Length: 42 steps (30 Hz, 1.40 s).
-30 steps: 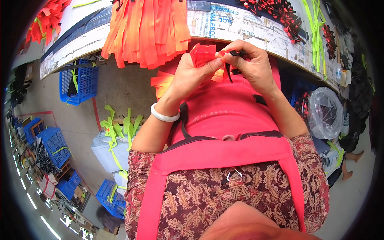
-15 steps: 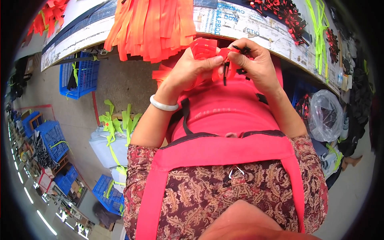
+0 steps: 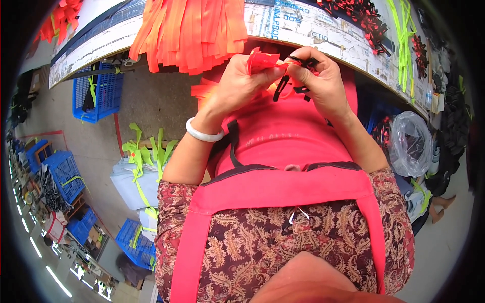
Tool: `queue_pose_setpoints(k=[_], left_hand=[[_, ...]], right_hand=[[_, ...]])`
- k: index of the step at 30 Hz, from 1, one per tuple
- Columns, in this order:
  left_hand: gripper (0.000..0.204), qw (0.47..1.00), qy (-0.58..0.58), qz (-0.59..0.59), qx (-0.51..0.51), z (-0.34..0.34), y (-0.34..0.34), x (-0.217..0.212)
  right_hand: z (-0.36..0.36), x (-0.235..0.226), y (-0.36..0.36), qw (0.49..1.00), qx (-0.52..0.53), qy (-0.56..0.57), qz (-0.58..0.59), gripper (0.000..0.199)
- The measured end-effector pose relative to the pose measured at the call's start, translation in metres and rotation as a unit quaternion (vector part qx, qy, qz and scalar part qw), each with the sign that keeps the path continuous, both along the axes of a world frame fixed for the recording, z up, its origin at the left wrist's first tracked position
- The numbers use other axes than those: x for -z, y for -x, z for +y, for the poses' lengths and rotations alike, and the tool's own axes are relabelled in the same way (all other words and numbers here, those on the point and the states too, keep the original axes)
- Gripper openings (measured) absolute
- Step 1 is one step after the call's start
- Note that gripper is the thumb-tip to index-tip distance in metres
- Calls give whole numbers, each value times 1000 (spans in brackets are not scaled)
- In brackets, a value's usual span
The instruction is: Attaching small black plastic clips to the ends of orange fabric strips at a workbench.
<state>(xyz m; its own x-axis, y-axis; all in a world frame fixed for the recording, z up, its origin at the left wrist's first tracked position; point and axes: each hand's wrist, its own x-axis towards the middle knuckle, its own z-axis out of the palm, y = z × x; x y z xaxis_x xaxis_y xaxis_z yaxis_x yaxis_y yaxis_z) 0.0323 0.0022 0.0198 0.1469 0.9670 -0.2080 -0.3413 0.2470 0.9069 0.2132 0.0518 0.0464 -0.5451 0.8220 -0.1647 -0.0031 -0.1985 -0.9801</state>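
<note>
My left hand [image 3: 235, 86], a white bangle at its wrist, is closed around a bundle of orange-red fabric strips [image 3: 261, 60]. Their cut ends stick out above the fingers, and more orange length hangs below the hand. Close beside it, my right hand [image 3: 323, 81] pinches several small black plastic buckles [image 3: 281, 89], with red bits among them. Fingertips of both hands meet over a strip end. One long black buckle dangles between the hands; whether the strip passes through it I cannot tell. Both hands are above my red apron [image 3: 283, 134], at the table edge.
Long orange strips [image 3: 194, 38] hang over the edge of the white-covered table [image 3: 298, 30]. Black-and-red pieces [image 3: 361, 22] and yellow-green strips [image 3: 402, 45] lie on its right. A blue crate [image 3: 98, 96] and grey bundles [image 3: 132, 184] stand at left, a clear plastic bag [image 3: 411, 144] at right.
The bundle in my left hand has turned and its ends now point more to the right. The dangling black buckle has swung left and shows more fully.
</note>
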Motion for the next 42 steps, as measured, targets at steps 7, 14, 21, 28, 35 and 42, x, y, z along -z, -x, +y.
queue_pose_setpoints(k=[7, 14, 21, 28, 35, 42], left_hand=[[16, 999, 16, -34, 27, 2, 8, 0], [18, 1000, 12, -24, -7, 3, 2, 4], [17, 990, -109, 74, -40, 3, -7, 12], [13, 963, -195, 177, -54, 5, -4, 9], [14, 996, -51, -17, -70, 2, -4, 2], [18, 996, 6, -65, -58, 6, -4, 13]], right_hand=[[3, -5, -4, 989, -38, 138, 39, 20], [5, 2, -3, 989, 18, 129, 67, 19], [4, 4, -5, 991, 58, 108, 56, 17], [5, 9, -7, 999, 23, -1, -35, 21], [5, 9, -11, 997, 31, 62, -24, 24], [5, 5, -6, 998, 42, 46, -21, 22]])
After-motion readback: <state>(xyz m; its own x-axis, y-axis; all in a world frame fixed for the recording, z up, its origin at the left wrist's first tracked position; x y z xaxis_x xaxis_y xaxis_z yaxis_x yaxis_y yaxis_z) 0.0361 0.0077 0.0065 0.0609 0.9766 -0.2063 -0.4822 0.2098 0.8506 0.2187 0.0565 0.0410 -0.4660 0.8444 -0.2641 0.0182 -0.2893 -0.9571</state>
